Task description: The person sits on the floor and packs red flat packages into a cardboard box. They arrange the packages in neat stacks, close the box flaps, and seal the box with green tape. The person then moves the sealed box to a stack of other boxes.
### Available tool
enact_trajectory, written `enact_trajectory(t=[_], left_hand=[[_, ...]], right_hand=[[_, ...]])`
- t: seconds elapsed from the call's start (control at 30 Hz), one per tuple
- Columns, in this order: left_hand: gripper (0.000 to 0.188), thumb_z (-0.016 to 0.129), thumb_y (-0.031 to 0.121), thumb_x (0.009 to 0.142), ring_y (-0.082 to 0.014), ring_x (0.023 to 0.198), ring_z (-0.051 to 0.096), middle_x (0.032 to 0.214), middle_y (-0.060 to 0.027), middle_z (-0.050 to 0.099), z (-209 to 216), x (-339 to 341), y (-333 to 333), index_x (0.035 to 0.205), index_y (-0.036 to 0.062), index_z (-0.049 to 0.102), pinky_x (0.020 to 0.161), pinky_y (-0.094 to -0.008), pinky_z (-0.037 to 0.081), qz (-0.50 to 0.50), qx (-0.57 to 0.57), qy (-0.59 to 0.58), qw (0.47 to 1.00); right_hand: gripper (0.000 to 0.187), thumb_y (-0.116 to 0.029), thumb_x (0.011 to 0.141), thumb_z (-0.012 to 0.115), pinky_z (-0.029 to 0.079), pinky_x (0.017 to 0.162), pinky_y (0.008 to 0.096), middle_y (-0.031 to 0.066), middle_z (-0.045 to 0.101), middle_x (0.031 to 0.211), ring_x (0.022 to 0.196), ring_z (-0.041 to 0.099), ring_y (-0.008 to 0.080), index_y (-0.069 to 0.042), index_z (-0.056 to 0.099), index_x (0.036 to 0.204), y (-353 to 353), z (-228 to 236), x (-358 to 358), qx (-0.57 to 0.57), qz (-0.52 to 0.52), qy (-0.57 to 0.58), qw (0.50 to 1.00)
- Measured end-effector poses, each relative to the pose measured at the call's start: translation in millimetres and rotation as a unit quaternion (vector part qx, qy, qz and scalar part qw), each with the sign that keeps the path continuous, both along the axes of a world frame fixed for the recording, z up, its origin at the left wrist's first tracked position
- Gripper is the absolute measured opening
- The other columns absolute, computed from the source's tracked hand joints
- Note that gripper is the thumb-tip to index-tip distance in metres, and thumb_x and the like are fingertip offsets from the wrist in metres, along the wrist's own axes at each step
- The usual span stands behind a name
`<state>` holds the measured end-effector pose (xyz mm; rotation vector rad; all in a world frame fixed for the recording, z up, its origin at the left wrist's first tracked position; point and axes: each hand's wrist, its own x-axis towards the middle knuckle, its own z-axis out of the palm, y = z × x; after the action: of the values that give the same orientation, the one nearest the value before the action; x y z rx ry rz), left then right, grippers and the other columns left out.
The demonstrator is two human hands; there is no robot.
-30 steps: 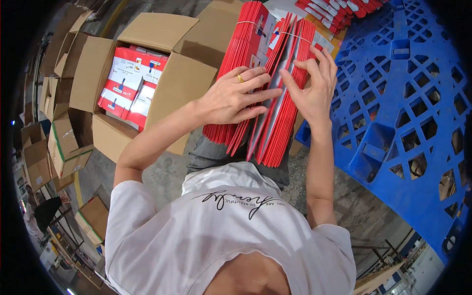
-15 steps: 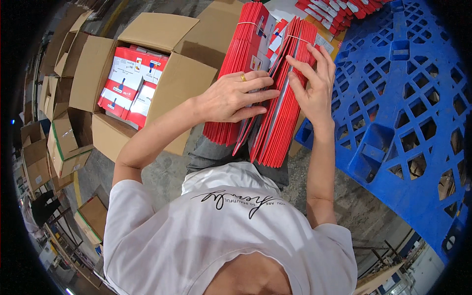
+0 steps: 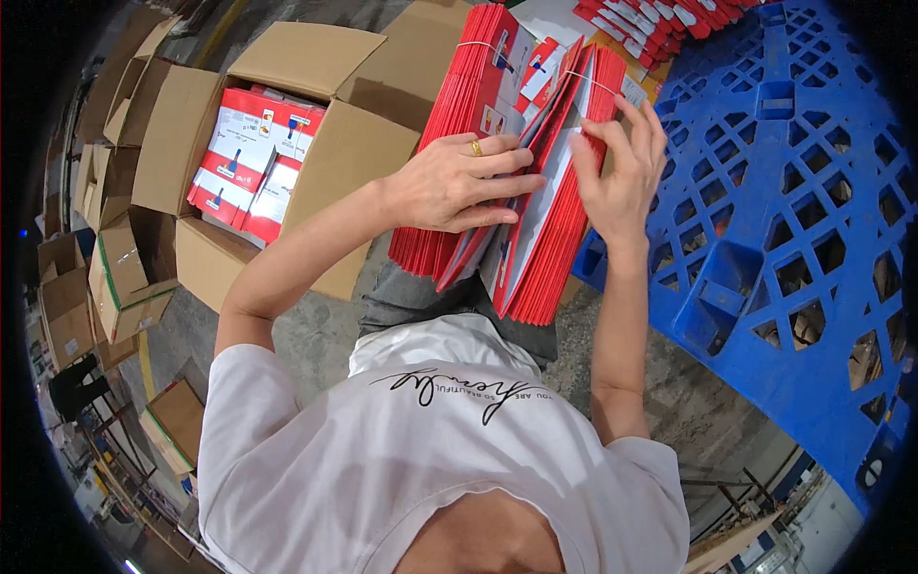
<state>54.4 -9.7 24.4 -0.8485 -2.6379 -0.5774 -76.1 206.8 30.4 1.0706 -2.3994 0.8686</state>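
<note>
A bundle of flat red and white folded cartons (image 3: pixel 561 244) with a thin band near its far end rests over my lap. It is fanned apart, leaving a gap that shows a pale inner face. My left hand (image 3: pixel 466 187), with a ring on one finger, lies across the cartons on the gap's left side, fingers stretched out. At the bundle's right edge is my right hand (image 3: pixel 617 177), its fingers spread and the fingertips touching the red edges. A second banded bundle (image 3: pixel 469 86) stands close on the left, partly behind my left hand.
An open cardboard box (image 3: pixel 325 172) at the left holds red and white cartons (image 3: pixel 234 158). A blue plastic pallet (image 3: pixel 765 191) fills the right side. More red cartons (image 3: pixel 650 24) lie at the far side. Several other cardboard boxes (image 3: pixel 120 277) stand at the far left.
The gap in the right bundle has widened, with more of the pale inner face showing. My right hand has shifted slightly to the right; my left hand has stayed nearly in place.
</note>
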Motion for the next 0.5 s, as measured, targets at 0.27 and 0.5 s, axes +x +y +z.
enact_trajectory(t=[0.27,0.5], left_hand=[[0.054,0.069,0.037,0.094,-0.0320,0.133,0.054,0.140,-0.0127,0.056,3.6,0.5,3.4,0.139,0.0091,0.060,0.100,-0.0457,0.052,-0.017,0.010,-0.061,0.998],[0.045,0.075,0.030,0.090,-0.0378,0.137,0.052,0.138,-0.0184,0.059,1.2,34.1,-11.4,0.124,0.0019,0.066,0.114,-0.0549,0.040,0.091,0.066,-0.008,0.994]], right_hand=[[0.033,-0.017,0.076,0.077,0.037,0.112,0.0545,0.0167,0.056,0.141,0.138,0.043,0.0434,-0.013,0.072,0.109,-12.5,0.8,0.9,-0.038,0.012,-0.019,0.999],[0.036,-0.007,0.083,0.066,0.042,0.109,0.0500,0.0120,0.072,0.097,0.110,0.065,0.0324,-0.004,0.068,0.119,-19.7,-1.5,-13.7,-0.005,0.199,-0.035,0.979]])
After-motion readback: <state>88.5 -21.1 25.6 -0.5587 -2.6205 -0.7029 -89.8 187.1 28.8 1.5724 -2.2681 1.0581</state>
